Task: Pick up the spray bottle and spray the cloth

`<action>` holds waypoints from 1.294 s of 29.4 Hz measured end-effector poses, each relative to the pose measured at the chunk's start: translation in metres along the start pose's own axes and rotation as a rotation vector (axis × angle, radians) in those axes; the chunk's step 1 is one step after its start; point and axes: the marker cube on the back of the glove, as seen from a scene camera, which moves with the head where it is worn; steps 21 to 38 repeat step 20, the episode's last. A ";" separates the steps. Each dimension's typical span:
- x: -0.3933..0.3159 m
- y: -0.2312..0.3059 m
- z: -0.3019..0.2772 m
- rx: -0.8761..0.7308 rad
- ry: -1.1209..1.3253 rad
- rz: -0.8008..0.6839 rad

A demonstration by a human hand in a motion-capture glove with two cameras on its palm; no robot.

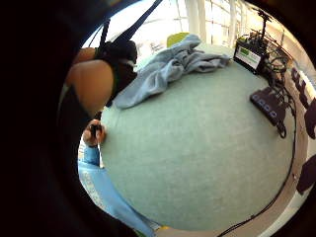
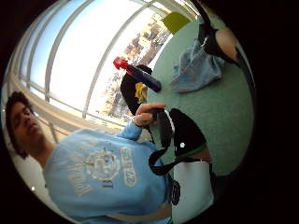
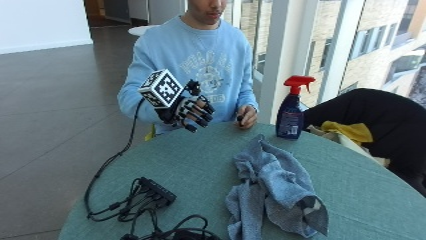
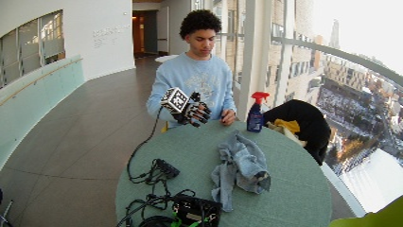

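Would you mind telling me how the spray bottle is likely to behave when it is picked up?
The spray bottle stands upright, tall and narrow on the table, so a sideways nudge could probably tip it. It looks rigid plastic, likely keeping its shape. How full it is cannot be seen.

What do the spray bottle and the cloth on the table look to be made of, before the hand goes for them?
Spray bottle: looks like dark blue plastic, slightly glossy, with a red plastic trigger head and a printed label.

Cloth: soft grey-blue fabric, matte, likely terry or fleece; it lies crumpled in thick folds.

Table: seems covered in a green felt-like textile, matte and even.

The gloved right hand hovers above the table, holding nothing.
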 end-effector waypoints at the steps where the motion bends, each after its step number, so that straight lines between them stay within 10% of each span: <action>1: 0.005 0.005 -0.002 -0.001 0.013 0.008; 38: 0.037 0.043 -0.005 0.014 0.010 0.088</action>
